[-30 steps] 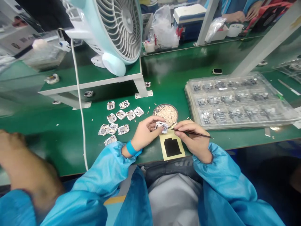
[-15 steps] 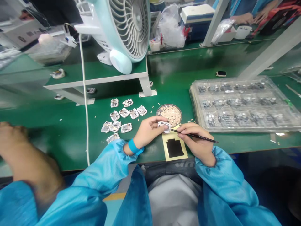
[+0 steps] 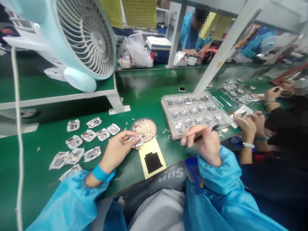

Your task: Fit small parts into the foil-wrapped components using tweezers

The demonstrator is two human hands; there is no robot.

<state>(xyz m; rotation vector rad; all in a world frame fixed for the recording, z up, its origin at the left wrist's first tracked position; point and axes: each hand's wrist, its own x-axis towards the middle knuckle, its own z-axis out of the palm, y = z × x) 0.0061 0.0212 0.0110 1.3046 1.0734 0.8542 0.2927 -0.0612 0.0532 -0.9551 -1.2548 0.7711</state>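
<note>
My left hand [image 3: 117, 149] pinches a small white watch-like housing [image 3: 137, 140] beside a round dish [image 3: 146, 128] of small beige pieces. My right hand [image 3: 204, 141] is raised in front of the clear tray stack [image 3: 178, 122], its fingers curled around a dark thin tool [image 3: 215, 127], partly hidden and blurred. Between the hands, a yellow sheet with a black shape [image 3: 153, 162] lies at the table's front edge. Several similar white housings [image 3: 89, 135] lie to the left of my left hand.
A pale blue fan [image 3: 89, 38] stands on a raised green shelf [image 3: 96, 86] at the left, with a white cable [image 3: 18, 128] hanging down. A slanted metal post [image 3: 216, 57] rises behind the trays. At the right, another person's hands [image 3: 247, 126] work close by; another person [image 3: 196, 35] sits opposite.
My view has turned right. My right hand has moved away from the housing with the tool and lifted toward the right; my left hand still holds the housing.
</note>
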